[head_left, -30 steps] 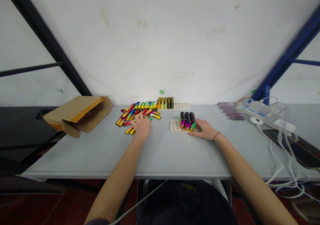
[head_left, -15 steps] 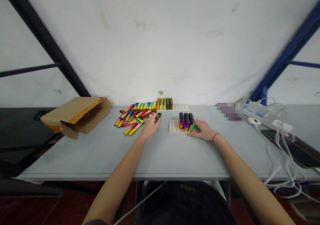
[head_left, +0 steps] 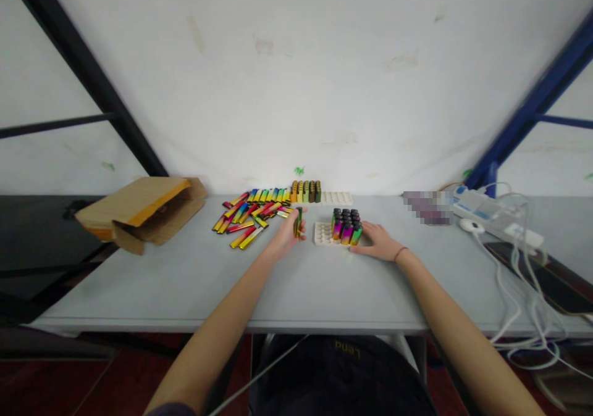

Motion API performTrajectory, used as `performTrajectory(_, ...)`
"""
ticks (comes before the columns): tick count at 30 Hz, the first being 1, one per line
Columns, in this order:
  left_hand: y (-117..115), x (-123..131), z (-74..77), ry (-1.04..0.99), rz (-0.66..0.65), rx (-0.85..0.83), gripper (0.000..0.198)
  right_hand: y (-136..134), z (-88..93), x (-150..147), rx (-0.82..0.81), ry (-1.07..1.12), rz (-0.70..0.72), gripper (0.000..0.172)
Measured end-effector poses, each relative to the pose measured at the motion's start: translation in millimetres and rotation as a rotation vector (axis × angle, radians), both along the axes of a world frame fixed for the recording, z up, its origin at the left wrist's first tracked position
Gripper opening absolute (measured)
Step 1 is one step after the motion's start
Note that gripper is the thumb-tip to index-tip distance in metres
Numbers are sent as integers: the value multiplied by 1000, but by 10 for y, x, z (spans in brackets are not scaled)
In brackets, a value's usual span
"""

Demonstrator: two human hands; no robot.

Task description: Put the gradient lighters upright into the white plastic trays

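My left hand (head_left: 286, 236) is closed around a shiny green-and-gold lighter sleeve (head_left: 298, 223), held upright just left of a white holed tray (head_left: 323, 234). In the tray's right part stand several black-topped lighters (head_left: 346, 226) in purple, pink, green and gold. My right hand (head_left: 378, 242) grips the tray's right side, thumb at the front corner and fingers beside the lighters. A loose pile of metallic sleeves (head_left: 241, 214) in red, gold, blue and green lies left of my left hand.
Behind stand a block of dark-topped, gold-and-green pieces (head_left: 306, 191) and a second white tray (head_left: 336, 198) against the wall. An opened cardboard box (head_left: 139, 209) lies at the left. On the right are a power strip (head_left: 498, 217), tangled white cables (head_left: 532, 308) and a dark phone-like slab (head_left: 546, 280).
My left hand has moved slightly right and nearer, away from the pile, and the sleeve in it is now more upright. My right hand stays at the tray.
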State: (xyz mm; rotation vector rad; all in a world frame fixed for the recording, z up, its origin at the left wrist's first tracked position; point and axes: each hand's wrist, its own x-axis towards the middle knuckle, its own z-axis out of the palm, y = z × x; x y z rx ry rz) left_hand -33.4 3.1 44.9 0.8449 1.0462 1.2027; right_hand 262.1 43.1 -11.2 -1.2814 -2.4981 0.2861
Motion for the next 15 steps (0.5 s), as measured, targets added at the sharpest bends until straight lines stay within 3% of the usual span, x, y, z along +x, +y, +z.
performTrajectory(9, -66, 34, -49, 148, 13, 198, 41, 4, -7, -4, -2, -2, -5, 71)
performTrajectory(15, 26, 25, -150, 344, 150, 257, 35, 4, -13, -1, 7, 10, -5, 71)
